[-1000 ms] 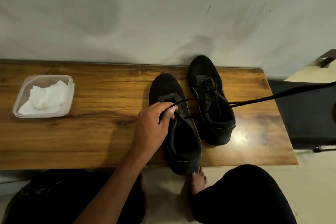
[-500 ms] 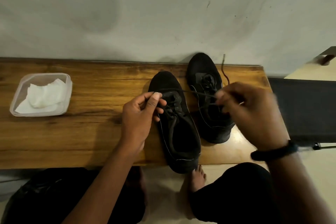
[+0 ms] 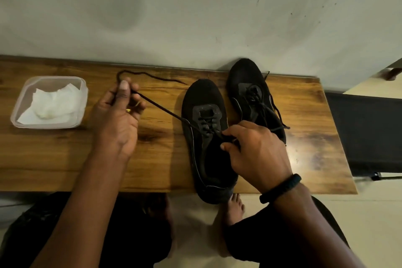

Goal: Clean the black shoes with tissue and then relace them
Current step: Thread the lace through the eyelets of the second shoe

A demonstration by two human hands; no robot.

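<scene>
Sitting at the far left of the long wooden bench (image 3: 65, 159), a clear plastic tub (image 3: 83, 102) holds crumpled white tissue (image 3: 52, 103), soft stuff that looks light and easily torn and lies well apart from the work. Next along, the left hand (image 3: 118, 119) is closed on a thin black shoelace (image 3: 161, 105), thumb up, wrist bent back, the forearm reaching up from the lap. Its loose end curls over the wood behind the hand, while the other stretch runs taut and slanting down to the near black fabric shoe (image 3: 205, 137). This lace is limp and slight, so I judge it wants a firm pinch close to its tip; held farther back it will likely flop and miss an eyelet. The shoe looks soft in the upper and light enough to slide if tugged. Its heel overhangs the bench's front edge. Over its opening the right hand (image 3: 255, 154), a dark band at the wrist, pinches the lace at the upper eyelets, knuckles raised. Just beyond stands the second black shoe (image 3: 245, 78), laced, toe to the wall.
</scene>
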